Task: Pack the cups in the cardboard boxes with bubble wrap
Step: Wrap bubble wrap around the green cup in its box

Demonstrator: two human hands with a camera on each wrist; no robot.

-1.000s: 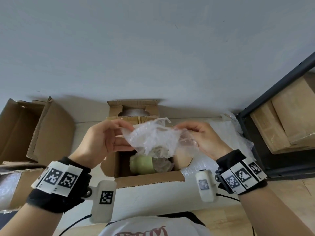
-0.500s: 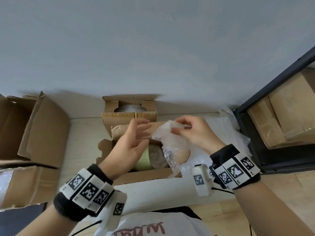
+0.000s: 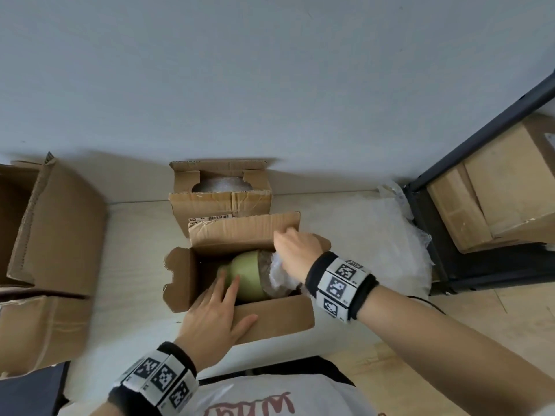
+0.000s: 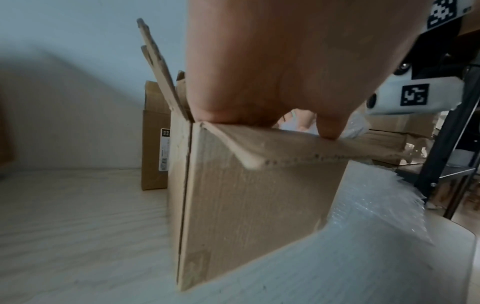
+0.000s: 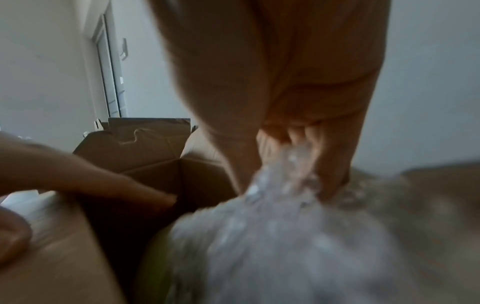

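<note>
Step in hand: padding the green cup [image 3: 244, 273] inside the open cardboard box [image 3: 279, 318] at table centre. My left hand [image 3: 214, 318] lies over the box's near wall, fingers straight and relaxed, fingertips touching the cup's side, thumb resting on the near flap [image 4: 298, 144]; it holds nothing, only steadies. My right hand [image 3: 295, 250] reaches in from 3 o'clock, fingers bunched round a wad of bubble wrap [image 3: 280, 273] and pushing it down beside the cup. The right wrist view is blurred, so I judge the grip as a pinch rather than see it cleanly. The cup lies on its side in the box, pale green, smooth, partly sleeved in clear wrap on its right end; the left end is bare. Next move, by my estimate: seat the wad between cup and right wall, then check the bare end for padding before folding the flaps. A second box [image 3: 220, 195] at 12 o'clock already holds a wrapped bundle. Spare bubble wrap sheets [image 3: 372, 235] lie at 2 o'clock.
</note>
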